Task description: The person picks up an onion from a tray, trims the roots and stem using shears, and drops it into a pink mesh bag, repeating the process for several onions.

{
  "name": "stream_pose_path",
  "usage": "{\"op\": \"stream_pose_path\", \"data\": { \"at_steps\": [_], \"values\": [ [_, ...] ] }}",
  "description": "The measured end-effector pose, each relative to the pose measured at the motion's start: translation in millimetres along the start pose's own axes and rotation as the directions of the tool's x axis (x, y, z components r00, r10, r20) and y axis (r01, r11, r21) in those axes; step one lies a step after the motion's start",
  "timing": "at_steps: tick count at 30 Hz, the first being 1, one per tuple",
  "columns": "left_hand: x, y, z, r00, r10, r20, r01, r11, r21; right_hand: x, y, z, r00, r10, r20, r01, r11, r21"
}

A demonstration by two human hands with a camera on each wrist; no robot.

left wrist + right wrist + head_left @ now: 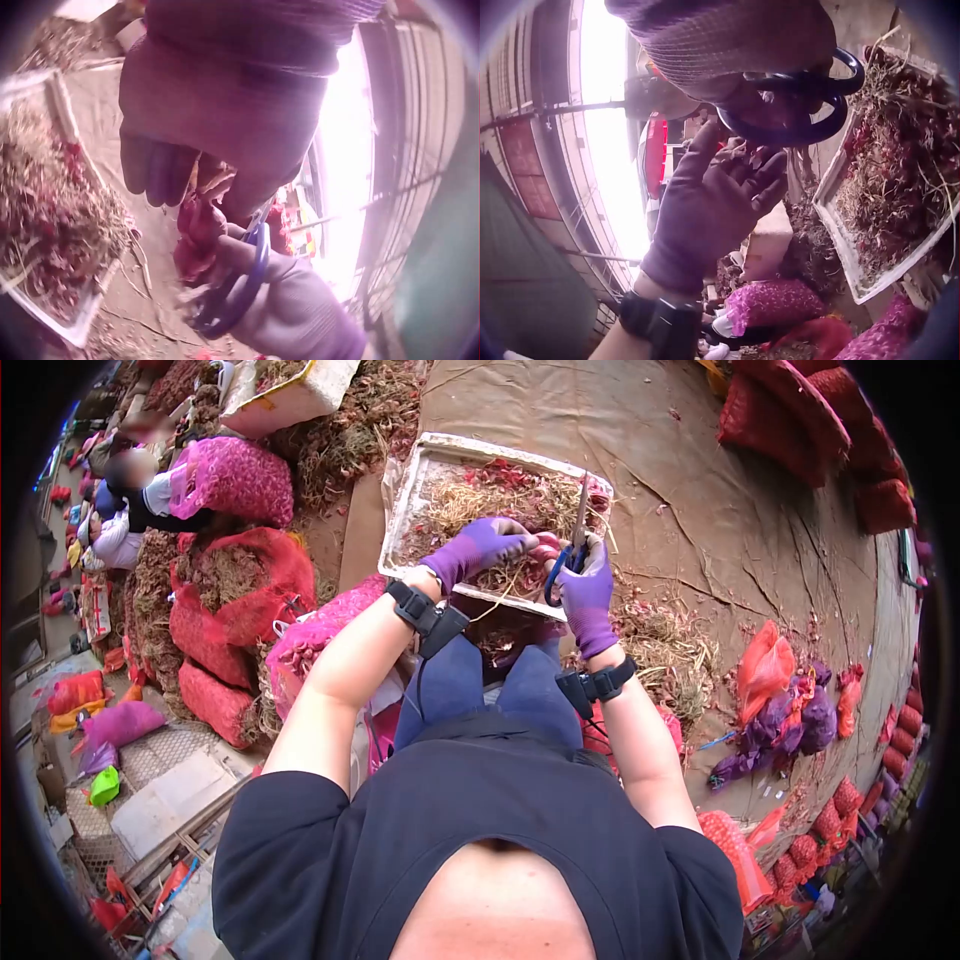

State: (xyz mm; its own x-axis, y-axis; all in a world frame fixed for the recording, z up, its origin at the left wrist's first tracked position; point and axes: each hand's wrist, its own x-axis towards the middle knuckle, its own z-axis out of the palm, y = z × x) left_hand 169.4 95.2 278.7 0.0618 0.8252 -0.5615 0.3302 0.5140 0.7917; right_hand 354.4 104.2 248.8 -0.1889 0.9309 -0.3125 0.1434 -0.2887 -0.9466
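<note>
My left hand (485, 550), in a purple glove, grips a small bunch of red shallots (199, 236) by their dry tops. The bulbs hang below the curled fingers in the left wrist view. The right hand (588, 595), also gloved, holds scissors (581, 520) with blue handles, the blades pointing up and away from my body. Its fingertips are right at the bulbs. In the right wrist view the blue scissor handles (840, 120) loop around the right fingers. Both hands are over the near edge of a white foam box (402, 510) holding dry stalks and red skins.
Pink mesh sacks (235, 480) and red net bags (210, 625) crowd the left, near other people. Loose dry stalks (660, 650) lie right of the box on a brown tarp (700, 510). Purple and red plastic bags (790, 710) sit farther right. Another foam box (290, 400) stands top left.
</note>
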Motion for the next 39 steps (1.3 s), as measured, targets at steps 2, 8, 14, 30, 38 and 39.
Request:
{"op": "stream_pose_path", "data": {
  "at_steps": [2, 8, 14, 30, 38, 39],
  "values": [
    [0, -4, 12, 1.000, 0.019, 0.011, -0.018, 0.993, -0.116, 3, -4, -6, 0.983, -0.182, -0.038, 0.175, 0.975, -0.137],
    [8, 5, 45, 0.992, 0.013, -0.125, -0.047, 0.961, -0.274, 1, -34, -39, 0.951, -0.302, 0.057, 0.305, 0.901, -0.309],
    [17, 4, 70, 0.979, 0.200, 0.027, -0.110, 0.645, -0.756, 6, -31, -53, 0.955, -0.288, 0.066, 0.295, 0.911, -0.287],
    [65, -108, 64, 0.990, 0.024, -0.140, -0.106, 0.784, -0.611, 75, 87, -43, 0.747, 0.440, 0.498, -0.664, 0.529, 0.529],
    [75, -134, 97, 0.990, 0.140, 0.010, -0.137, 0.948, 0.289, 82, 167, -23, 0.799, 0.487, 0.353, -0.601, 0.627, 0.496],
    [73, -139, 98, 0.998, 0.026, 0.057, -0.047, 0.908, 0.417, 92, 182, -26, 0.797, 0.465, 0.386, -0.602, 0.557, 0.572]
  ]
}}
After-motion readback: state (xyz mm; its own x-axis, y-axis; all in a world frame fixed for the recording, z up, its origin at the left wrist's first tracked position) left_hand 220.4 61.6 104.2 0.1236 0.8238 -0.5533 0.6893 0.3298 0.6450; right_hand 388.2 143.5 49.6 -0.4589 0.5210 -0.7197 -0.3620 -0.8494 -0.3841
